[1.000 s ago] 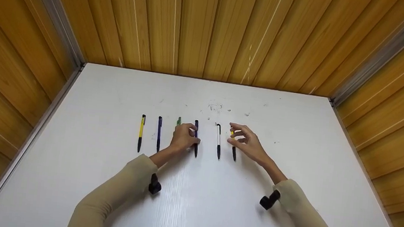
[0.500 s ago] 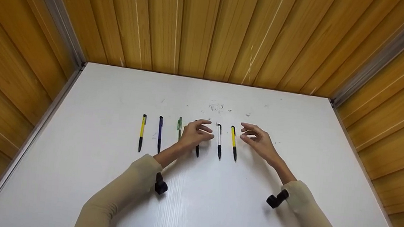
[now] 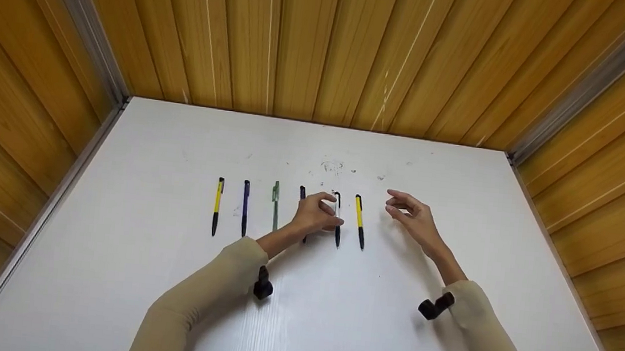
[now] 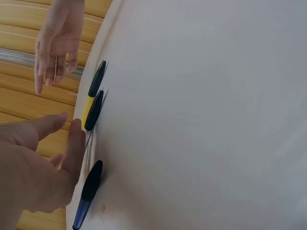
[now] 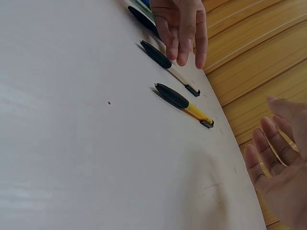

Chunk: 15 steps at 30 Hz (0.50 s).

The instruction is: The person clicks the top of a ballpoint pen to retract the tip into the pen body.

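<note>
My left hand point(image 3: 313, 213) is over the white pen with black grip point(image 3: 337, 221), thumb and fingers spread around it without a visible pinch. In the right wrist view, that white pen point(image 5: 177, 74) lies flat below the left fingers. The dark blue pen point(image 3: 303, 193) is partly covered by the left hand. Just right of the white one lies a yellow pen with black grip point(image 3: 359, 220). My right hand point(image 3: 414, 220) hovers to the right of the yellow pen, holding nothing, fingers loosely bent.
Farther left in the row lie a green pen point(image 3: 275, 200), a purple-blue pen point(image 3: 245, 203) and another yellow pen point(image 3: 217, 203). They rest on a white table point(image 3: 332, 326) with dark scuffs near its far side. Wood-patterned walls point(image 3: 302, 42) enclose its back and sides.
My left hand has moved right, from the dark blue pen to the white pen. My right hand has drawn away rightward from the right yellow pen, leaving it lying uncovered on the table.
</note>
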{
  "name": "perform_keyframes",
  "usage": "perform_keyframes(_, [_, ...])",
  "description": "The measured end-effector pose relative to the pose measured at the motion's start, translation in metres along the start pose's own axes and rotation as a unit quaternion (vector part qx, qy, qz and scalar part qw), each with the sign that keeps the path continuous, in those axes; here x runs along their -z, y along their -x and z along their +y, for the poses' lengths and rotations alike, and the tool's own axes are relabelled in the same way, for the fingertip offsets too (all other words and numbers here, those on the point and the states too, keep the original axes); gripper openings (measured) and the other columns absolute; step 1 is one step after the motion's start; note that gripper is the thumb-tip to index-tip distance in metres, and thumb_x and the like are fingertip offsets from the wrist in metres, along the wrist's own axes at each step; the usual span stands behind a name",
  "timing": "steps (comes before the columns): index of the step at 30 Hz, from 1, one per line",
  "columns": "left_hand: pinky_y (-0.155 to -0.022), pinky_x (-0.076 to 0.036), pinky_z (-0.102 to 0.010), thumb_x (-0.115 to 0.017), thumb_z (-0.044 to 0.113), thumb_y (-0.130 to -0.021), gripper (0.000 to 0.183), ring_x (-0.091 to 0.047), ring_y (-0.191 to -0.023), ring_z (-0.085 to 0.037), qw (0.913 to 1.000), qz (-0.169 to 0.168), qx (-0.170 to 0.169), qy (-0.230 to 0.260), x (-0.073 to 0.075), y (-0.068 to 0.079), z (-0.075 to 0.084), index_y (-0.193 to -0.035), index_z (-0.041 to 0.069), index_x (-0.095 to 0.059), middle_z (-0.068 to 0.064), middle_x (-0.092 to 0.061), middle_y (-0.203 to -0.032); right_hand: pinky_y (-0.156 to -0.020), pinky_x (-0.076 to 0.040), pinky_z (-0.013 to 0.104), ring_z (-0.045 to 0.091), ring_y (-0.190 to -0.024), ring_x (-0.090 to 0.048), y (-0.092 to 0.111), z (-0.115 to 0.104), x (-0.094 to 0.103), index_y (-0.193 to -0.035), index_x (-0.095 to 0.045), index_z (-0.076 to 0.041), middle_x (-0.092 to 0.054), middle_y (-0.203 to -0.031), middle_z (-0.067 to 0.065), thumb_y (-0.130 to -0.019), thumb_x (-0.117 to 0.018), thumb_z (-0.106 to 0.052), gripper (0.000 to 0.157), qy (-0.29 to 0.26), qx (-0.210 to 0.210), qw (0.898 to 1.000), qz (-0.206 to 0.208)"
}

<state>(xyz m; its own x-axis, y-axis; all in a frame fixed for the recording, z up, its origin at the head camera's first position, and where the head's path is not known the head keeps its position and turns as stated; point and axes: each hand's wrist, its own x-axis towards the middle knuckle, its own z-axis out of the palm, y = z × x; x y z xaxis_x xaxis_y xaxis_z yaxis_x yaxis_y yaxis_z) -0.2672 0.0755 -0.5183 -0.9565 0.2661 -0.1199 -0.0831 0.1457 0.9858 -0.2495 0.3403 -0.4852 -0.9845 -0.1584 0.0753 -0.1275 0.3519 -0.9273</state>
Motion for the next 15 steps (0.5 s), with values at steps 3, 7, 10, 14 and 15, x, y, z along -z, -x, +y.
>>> perform_keyframes(3, [-0.063,-0.062,-0.022,-0.088,0.002,-0.076,0.054,-0.067,-0.067,-0.013,0.9979,0.026,-0.016,-0.057,-0.006,0.001,0.0,-0.124,-0.005,-0.063,-0.014,-0.072,-0.091,-0.085,-0.055,0.011,0.002,-0.105,-0.061,-0.003,0.012,0.003,-0.141,-0.055,0.005,-0.061,-0.124,0.026,-0.099,-0.066,-0.007,0.045,-0.001,0.007,1.0,0.008])
perform_keyframes(7, [-0.059,-0.057,-0.02,-0.09,0.007,-0.075,0.053,-0.063,-0.063,-0.011,0.991,0.052,-0.02,-0.121,-0.013,0.002,0.004,-0.119,-0.005,-0.065,-0.014,-0.072,-0.09,-0.085,-0.056,0.013,0.004,-0.103,-0.062,-0.003,0.017,0.004,-0.141,-0.054,0.008,-0.062,-0.121,0.025,-0.099,-0.066,-0.009,0.047,-0.005,0.016,1.0,0.006])
perform_keyframes(10, [-0.059,-0.052,-0.019,-0.091,0.011,-0.074,0.054,-0.061,-0.066,-0.011,0.9825,0.067,-0.019,-0.173,-0.019,0.001,0.007,-0.119,-0.003,-0.066,-0.013,-0.073,-0.091,-0.085,-0.056,0.014,0.005,-0.102,-0.062,-0.002,0.018,0.006,-0.141,-0.053,0.008,-0.064,-0.118,0.02,-0.099,-0.067,-0.01,0.048,-0.011,0.015,1.0,0.004])
perform_keyframes(14, [-0.058,-0.049,-0.021,-0.09,0.009,-0.075,0.051,-0.057,-0.07,-0.012,0.9668,0.083,-0.024,-0.24,-0.027,-0.003,0.011,-0.119,-0.001,-0.067,-0.013,-0.074,-0.096,-0.083,-0.056,0.013,0.004,-0.101,-0.062,0.0,0.014,0.007,-0.141,-0.055,0.006,-0.065,-0.113,0.012,-0.099,-0.066,-0.01,0.046,-0.012,0.016,1.0,0.003])
perform_keyframes(15, [-0.059,-0.051,-0.023,-0.089,0.007,-0.075,0.05,-0.057,-0.071,-0.013,0.9623,0.085,-0.028,-0.257,-0.027,-0.004,0.011,-0.119,-0.001,-0.067,-0.014,-0.075,-0.097,-0.083,-0.056,0.013,0.004,-0.1,-0.062,0.001,0.013,0.007,-0.141,-0.056,0.005,-0.065,-0.112,0.011,-0.1,-0.066,-0.01,0.045,-0.011,0.016,1.0,0.001])
